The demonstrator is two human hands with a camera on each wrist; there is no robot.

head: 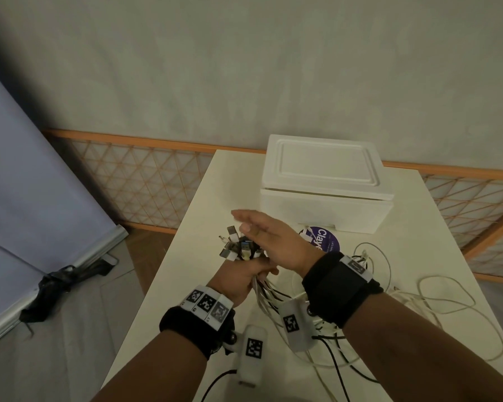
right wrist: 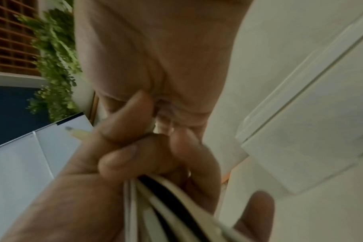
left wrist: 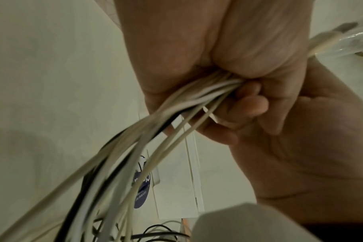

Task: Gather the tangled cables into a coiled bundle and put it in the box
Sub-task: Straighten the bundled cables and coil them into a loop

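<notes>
Above the desk [head: 186,265], left hand [head: 238,278] fisted round limp, light cables [head: 269,291] below the plugs; right hand [head: 269,242] flat, empty; best coiled from there

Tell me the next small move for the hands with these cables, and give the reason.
Probably bring the right hand down onto the trailing cables and start looping them toward the left hand. The left hand grips the bundle just below the plugs, the right hand is flat and holds nothing, most of the cable length lies loose on the table, and the lid is on the box.
</notes>
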